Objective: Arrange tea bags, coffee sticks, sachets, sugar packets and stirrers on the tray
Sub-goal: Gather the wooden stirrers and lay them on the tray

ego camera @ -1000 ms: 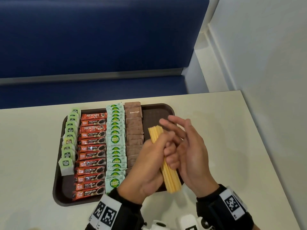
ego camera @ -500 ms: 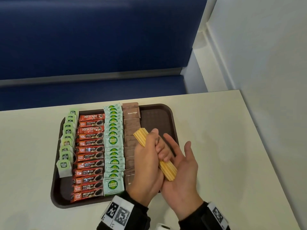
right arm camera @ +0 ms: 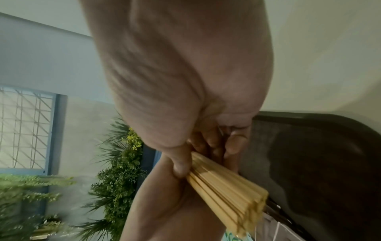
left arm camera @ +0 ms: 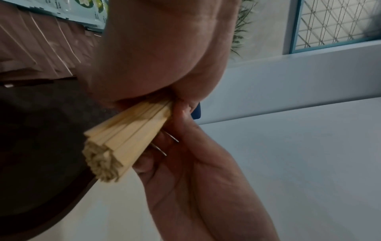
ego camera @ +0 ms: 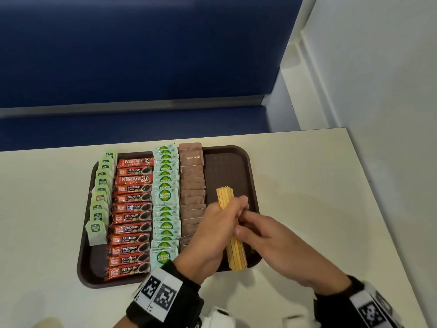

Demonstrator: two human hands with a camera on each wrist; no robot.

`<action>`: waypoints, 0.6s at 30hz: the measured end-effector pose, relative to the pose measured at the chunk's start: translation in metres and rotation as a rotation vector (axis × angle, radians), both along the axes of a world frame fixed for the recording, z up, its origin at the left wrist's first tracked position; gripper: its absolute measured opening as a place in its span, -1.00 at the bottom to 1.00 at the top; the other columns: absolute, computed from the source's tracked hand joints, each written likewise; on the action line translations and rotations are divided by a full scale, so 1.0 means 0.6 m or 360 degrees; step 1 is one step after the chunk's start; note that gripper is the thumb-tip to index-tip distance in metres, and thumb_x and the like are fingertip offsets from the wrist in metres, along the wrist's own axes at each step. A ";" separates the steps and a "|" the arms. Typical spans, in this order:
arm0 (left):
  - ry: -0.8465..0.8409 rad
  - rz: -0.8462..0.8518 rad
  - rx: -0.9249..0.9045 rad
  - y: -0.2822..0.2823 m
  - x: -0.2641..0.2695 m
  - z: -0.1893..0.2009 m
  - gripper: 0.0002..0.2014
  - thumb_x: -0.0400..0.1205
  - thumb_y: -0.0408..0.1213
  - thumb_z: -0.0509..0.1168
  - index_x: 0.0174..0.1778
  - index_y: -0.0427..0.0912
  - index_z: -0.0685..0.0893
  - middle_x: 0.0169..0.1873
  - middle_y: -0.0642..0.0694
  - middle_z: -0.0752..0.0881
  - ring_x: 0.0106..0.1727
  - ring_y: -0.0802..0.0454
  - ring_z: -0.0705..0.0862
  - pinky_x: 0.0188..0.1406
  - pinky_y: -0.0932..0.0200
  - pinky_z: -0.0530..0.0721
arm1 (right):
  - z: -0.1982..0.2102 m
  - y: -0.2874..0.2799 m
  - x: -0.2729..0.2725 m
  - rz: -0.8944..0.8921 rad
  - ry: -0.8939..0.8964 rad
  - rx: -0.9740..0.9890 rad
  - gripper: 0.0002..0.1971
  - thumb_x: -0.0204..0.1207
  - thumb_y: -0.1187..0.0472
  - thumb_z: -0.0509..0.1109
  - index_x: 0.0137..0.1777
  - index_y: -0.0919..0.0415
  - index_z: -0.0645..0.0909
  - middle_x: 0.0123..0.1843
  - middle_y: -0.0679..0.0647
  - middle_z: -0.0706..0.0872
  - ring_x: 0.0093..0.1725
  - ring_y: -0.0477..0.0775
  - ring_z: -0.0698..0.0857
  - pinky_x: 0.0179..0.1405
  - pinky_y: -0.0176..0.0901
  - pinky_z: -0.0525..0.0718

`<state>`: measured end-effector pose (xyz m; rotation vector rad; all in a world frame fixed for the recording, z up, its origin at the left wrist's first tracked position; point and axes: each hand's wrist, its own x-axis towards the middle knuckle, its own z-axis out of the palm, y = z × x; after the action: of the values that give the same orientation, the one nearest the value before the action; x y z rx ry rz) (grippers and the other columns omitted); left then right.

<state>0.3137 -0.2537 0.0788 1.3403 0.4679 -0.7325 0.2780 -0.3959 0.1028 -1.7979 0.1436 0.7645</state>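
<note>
A bundle of pale wooden stirrers [ego camera: 237,255] hangs just above the bare right strip of the brown tray [ego camera: 233,166], lying along the rows. My left hand [ego camera: 222,221] is wrapped round its middle. From the right, my right hand [ego camera: 250,229] grips it with thumb and fingers. The left wrist view shows the stirrers [left arm camera: 128,140] sticking out of my left fist, with right-hand fingers under them. On the tray lie rows of green tea bags [ego camera: 100,197], red coffee sticks [ego camera: 132,216], Coco sachets [ego camera: 165,197] and brown sugar packets [ego camera: 192,183].
The tray sits on a pale table [ego camera: 319,197] whose right edge runs beside a white wall [ego camera: 378,91]. A blue bench [ego camera: 142,67] stands behind the table's far edge. Bare tabletop lies left and right of the tray.
Both hands have carried the bundle from above the sugar packets to the tray's bare right strip. It now lies straighter along the rows, and my right hand has turned from cupping below to gripping from the side.
</note>
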 end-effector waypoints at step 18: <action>0.0084 0.0159 0.0031 0.016 0.006 -0.029 -0.70 0.77 -0.04 0.45 -0.05 -0.24 0.83 -0.34 -0.10 0.77 -0.30 0.06 0.78 -0.26 0.16 0.73 | -0.019 0.051 0.026 0.0131 0.0149 -0.0153 -0.91 0.83 0.14 0.35 0.26 0.06 0.63 -0.14 -0.05 0.72 -0.26 -0.27 0.70 -0.20 -0.34 0.66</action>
<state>0.3175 -0.2440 0.0613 1.3085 0.5811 -0.6835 0.2935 -0.3656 0.0916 -1.8689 0.1715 0.9145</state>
